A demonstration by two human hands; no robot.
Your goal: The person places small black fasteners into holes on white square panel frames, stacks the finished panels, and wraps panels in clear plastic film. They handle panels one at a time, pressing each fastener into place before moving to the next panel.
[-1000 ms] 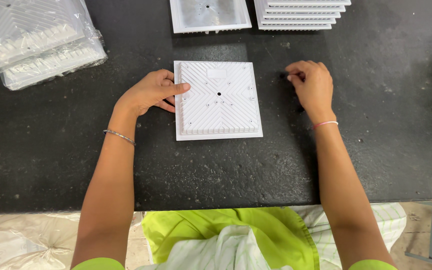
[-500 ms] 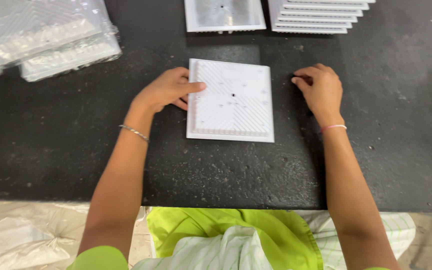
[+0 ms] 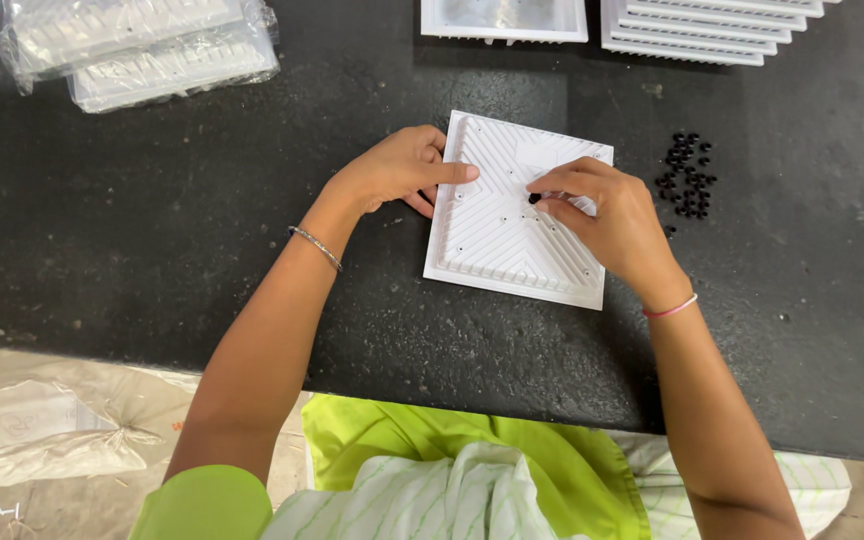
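Left hand [image 3: 397, 170] lies flat on the ribbed white plate [image 3: 497, 235] — right hand [image 3: 602, 215] pinches a small black plug [image 3: 534, 198].

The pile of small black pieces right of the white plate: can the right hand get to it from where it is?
Probably yes. The right hand rests on the ribbed white plate, pinching one black piece, and the pile of black pieces lies just beyond the plate's right edge, with only bare black tabletop between.
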